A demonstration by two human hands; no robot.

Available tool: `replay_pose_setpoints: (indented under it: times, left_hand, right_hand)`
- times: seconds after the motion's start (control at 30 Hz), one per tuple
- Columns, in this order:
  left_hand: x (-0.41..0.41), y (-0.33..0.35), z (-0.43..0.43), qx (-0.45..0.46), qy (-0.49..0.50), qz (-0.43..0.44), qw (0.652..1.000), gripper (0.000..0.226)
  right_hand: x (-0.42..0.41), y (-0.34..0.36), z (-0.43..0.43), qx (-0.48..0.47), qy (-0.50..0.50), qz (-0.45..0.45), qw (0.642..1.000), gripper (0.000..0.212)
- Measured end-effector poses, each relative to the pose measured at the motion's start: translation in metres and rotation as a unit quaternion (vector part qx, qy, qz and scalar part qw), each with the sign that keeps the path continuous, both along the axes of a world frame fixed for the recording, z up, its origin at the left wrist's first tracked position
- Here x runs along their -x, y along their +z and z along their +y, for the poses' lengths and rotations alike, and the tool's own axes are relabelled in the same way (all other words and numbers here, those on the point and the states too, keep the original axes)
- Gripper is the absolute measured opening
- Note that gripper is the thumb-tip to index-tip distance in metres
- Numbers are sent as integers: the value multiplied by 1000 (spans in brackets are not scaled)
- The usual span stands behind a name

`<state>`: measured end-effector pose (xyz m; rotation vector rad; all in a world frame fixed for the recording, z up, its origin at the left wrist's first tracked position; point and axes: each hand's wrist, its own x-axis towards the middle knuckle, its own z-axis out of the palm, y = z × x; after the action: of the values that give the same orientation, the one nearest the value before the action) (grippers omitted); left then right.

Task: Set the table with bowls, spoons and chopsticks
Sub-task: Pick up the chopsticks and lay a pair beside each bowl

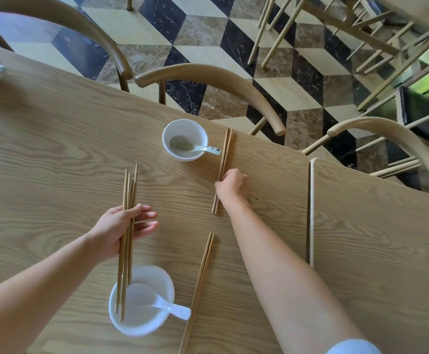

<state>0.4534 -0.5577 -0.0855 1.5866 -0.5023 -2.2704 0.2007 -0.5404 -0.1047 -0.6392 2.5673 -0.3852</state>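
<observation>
Right hand: the right hand point(232, 185) lies knuckles-up on the table point(55, 149), fingers curled onto the far pair of chopsticks point(225, 154), seemingly pinching it below the middle.
Far pair of chopsticks: flat on the table, both sticks side by side, just right of the far bowl point(187, 129).
Long axis: it runs away from the person towards the table's far edge, leaning slightly right at the far tips; the near ends stick out behind the hand.
Far bowl: white, with a spoon point(200, 148) inside whose handle points towards the chopsticks and nearly touches them.
Left hand: the left hand point(116, 231) grasps a bundle of chopsticks point(129, 190), tips up, lower ends hanging over the near bowl point(157, 277).
Near setting: the near bowl holds a white spoon point(157, 300); a near pair of chopsticks point(200, 279) lies to its right.
Nearer hand: the right hand is on the far pair, so any straightening likely falls to it.
Judgement: this place looks almost laid; letting go comes next.
</observation>
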Motion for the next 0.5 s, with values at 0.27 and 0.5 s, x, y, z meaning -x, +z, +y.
replay_pose_setpoints:
  times: [0.27, 0.5]
  left_hand:
    - [0, 1, 0, 1, -1, -1, 1000, 20]
    - [0, 2, 1, 0, -1, -3, 1000, 21]
  right_hand:
    - [0, 1, 0, 7, 4, 0, 1000, 14]
    - [0, 1, 2, 13, 2, -4, 1000, 13]
